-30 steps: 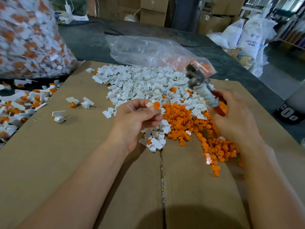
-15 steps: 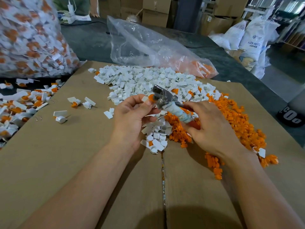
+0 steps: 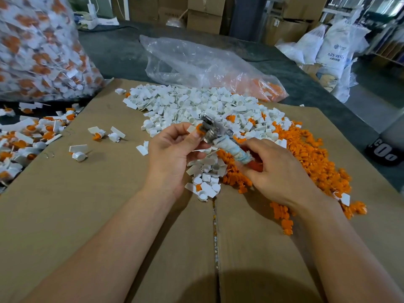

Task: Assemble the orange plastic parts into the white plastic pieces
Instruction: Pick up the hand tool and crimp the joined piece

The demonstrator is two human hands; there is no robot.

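A single wide-angle camera is sitting on the person's head, looking forward and down across the flat brown cardboard sheet (image 3: 76,215). It is working at close range: bare forearms are filling the lower corners, with the left hand (image 3: 172,154) and right hand (image 3: 282,173) showing mid-frame. Stacked brown cardboard boxes (image 3: 203,18) are lining the far top edge.
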